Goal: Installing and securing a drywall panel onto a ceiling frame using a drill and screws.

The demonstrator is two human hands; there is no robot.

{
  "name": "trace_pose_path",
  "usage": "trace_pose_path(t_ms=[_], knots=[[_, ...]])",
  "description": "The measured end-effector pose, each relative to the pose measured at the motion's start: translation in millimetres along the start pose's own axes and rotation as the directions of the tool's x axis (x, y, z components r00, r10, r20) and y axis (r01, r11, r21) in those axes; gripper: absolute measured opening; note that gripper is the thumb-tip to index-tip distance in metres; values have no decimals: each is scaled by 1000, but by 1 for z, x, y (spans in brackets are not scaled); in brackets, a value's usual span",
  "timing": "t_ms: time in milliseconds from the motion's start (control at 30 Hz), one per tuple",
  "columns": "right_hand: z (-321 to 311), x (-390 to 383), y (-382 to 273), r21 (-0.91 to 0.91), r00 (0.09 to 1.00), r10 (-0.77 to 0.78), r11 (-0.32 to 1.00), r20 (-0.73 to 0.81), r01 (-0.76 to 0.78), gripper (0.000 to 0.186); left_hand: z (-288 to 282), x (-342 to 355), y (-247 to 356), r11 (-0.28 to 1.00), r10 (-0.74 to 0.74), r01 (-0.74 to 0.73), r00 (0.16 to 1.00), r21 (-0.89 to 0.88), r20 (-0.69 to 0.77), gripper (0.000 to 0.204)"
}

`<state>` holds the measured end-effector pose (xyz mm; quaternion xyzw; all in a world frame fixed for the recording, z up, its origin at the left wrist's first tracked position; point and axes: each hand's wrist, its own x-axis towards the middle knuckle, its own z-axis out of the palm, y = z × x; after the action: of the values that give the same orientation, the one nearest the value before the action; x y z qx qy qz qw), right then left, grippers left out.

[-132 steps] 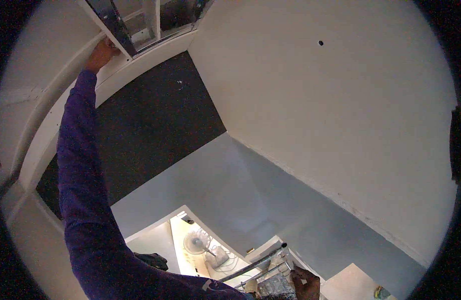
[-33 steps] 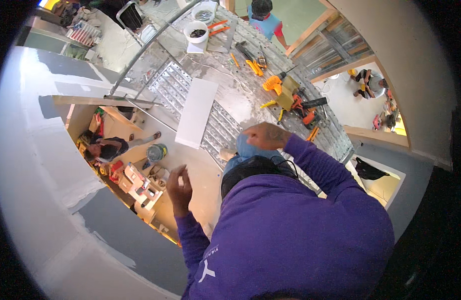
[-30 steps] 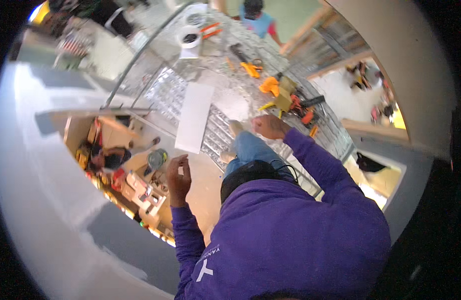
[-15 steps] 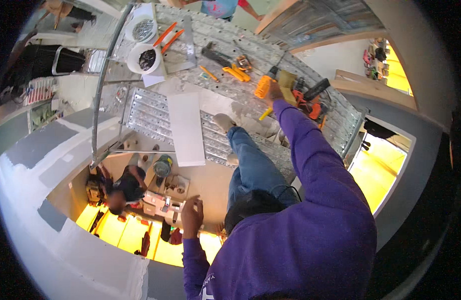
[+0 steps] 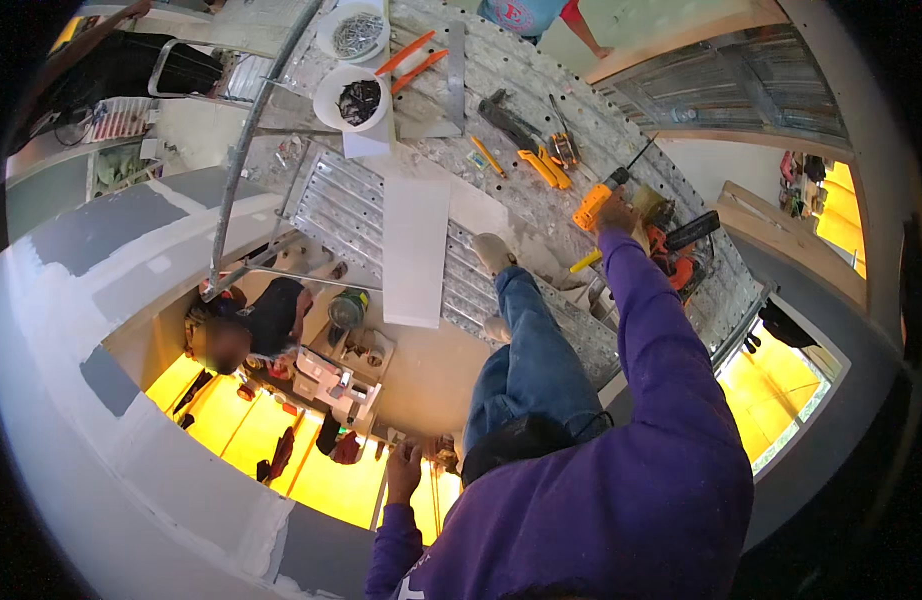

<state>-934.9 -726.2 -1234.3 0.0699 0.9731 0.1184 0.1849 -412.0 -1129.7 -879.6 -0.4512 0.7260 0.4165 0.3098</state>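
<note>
I am watching the right hand closing on the orange drill; left hand gripping nothing visible. On the scaffold deck, overreaching risks a fall.

Tools crowd the drill — bare platform beyond.

Right hand covers the orange drill's grip; finger closure unresolved. Left hand contents too small to tell. Top edge crops second person.
</note>
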Motion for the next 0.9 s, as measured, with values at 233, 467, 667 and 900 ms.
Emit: trace_pose_path(t_ms=[233, 467, 667, 900], knots=[[-51, -27, 2, -40, 986, -35, 998, 165, 43, 114, 15, -2, 6, 997, 6, -7, 1000, -76, -14, 22], [-98, -32, -18, 96, 985, -101, 991, 139, 88, 121, 22, -12, -26, 981, -90, 87, 996, -174, -12, 23], [-99, -21, -27, 40, 980, -163, 986, 113, 159, 103, 32, -19, -34, 971, -119, 108, 992, -212, -40, 21], [-62, -8, -44, -92, 984, -162, 982, 71, 168, 80, 49, -25, -40, 956, -78, 71, 997, -285, -11, 18]])
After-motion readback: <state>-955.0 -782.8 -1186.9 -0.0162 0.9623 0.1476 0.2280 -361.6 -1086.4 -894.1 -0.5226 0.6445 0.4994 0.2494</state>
